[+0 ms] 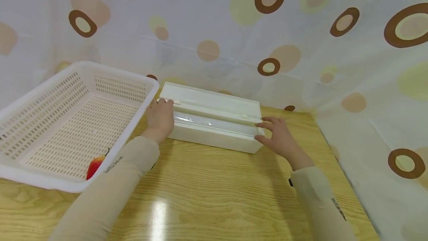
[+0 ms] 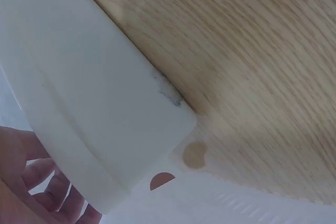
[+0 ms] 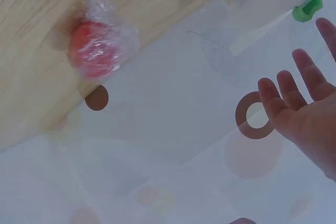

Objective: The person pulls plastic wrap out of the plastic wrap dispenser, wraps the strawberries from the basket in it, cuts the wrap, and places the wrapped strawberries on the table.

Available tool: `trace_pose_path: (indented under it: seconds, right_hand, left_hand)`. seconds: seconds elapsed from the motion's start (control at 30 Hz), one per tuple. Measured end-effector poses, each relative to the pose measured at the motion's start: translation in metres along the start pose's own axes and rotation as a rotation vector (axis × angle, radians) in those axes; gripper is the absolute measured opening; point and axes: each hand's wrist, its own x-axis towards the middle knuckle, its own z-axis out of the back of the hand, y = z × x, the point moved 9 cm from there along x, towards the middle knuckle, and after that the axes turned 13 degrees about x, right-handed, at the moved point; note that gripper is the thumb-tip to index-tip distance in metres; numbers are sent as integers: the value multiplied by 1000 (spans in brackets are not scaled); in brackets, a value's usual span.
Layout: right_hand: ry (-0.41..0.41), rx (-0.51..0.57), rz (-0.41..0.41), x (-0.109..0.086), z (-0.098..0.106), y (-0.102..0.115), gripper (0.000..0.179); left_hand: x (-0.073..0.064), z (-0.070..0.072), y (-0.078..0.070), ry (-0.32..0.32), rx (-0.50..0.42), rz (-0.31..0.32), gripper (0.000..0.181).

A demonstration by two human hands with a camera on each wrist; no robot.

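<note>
A long white cling film box (image 1: 214, 142) lies on the table with its hinged lid (image 1: 210, 97) raised at the back. Inside it is a roll of clear cling film (image 1: 200, 121). My left hand (image 1: 160, 118) grips the box's left end, fingers curled over the edge; the left wrist view shows those fingers (image 2: 50, 198) beside the white box wall (image 2: 100, 87). At the right end, my right hand (image 1: 279, 137) has its fingers spread by the corner. The right wrist view shows that hand (image 3: 310, 108) with extended fingers, near a small green clip-like piece (image 3: 308, 8).
Left of the box stands a white slotted plastic basket (image 1: 140, 122) holding a red-and-yellow fruit (image 1: 95, 166) with a stem. In the right wrist view, a red round thing in clear film (image 3: 97, 51) lies on the table. A patterned sheet (image 1: 207, 29) hangs behind and at the right.
</note>
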Motion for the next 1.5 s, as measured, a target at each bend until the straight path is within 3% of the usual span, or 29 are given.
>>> trace_pose_path:
  seconds: [0.1,0.2,0.53,0.83,1.07,1.5]
  right_hand:
    - [31,-157,47,0,-9,7,32]
    - [38,-231,48,0,-13,8,23]
    - [60,-107,3,4,-12,-3,17]
    - [39,-138,10,7,-17,-2,15]
    - [33,-228,79,8,-21,7,13]
    - [32,-249,119,11,-20,10,15]
  left_hand:
    - [0,-1,0,2,30,-2,25]
    - [-1,0,0,-4,42,-1,20]
    - [-4,6,-2,-46,66,-38,18]
    - [-8,11,-3,-68,156,-40,12]
    - [-8,15,0,-95,209,-7,6]
    - [-8,22,2,-103,214,11,9]
